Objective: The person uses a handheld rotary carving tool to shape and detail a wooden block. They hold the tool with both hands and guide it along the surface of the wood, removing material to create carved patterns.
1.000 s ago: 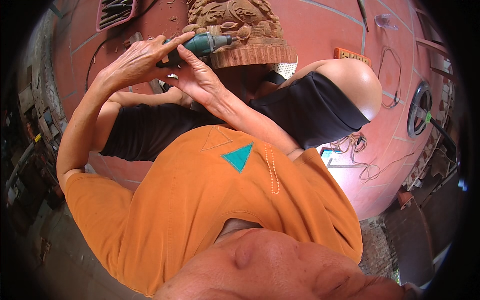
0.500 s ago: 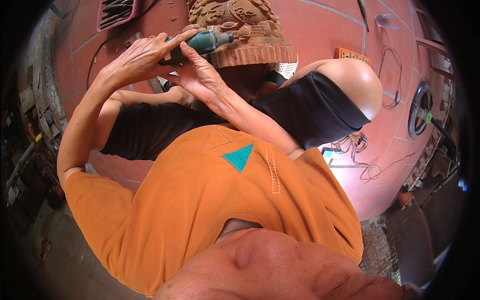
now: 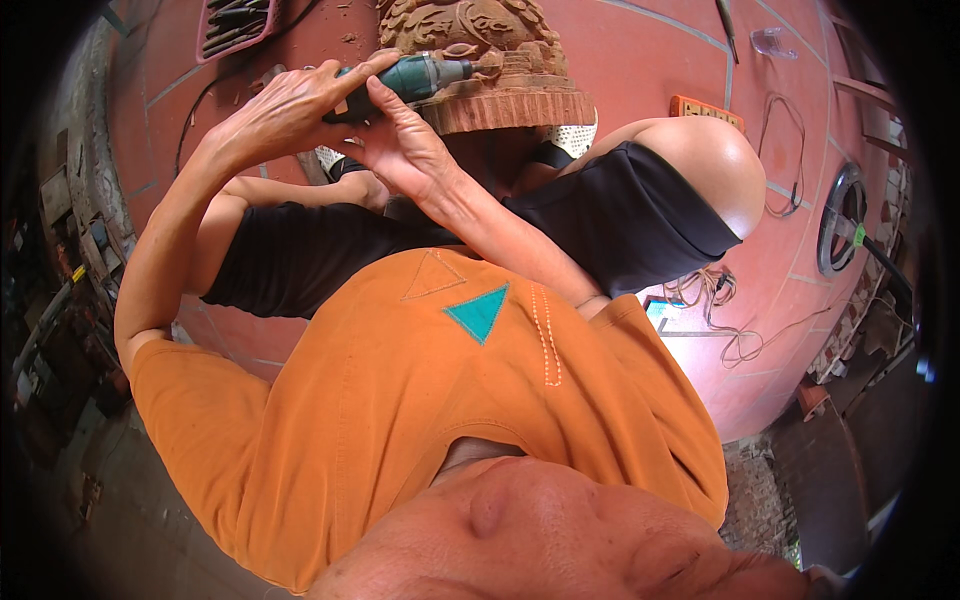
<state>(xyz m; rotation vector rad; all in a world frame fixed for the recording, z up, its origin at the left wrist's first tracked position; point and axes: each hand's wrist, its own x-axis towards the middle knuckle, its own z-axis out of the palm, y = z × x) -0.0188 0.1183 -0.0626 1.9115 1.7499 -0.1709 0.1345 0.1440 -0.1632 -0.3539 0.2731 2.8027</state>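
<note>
Here I have both hands up at the top of the view, on a green power tool that lies almost level. My left hand comes over its rear end, fingers curled down on the body, the grip pressed around the tool. My right hand cups it from below, thumb and fingers pinching the middle of the body. The tool's metal nose points right and touches the wooden carving, a reddish-brown ornate piece with a stepped, round base. The nose meets it just above the base's upper edge.

The carving stands on the red tiled floor, between my knees; my right knee rises just beside its base. My black shorts and orange shirt fill the middle and lower view, so the ground close to me is hidden.

Open floor lies to the right of the carving, up to an orange box and loose cords beyond it. Left of my hands a black cord curves over the tiles, and a tray of tools sits at the top edge.
</note>
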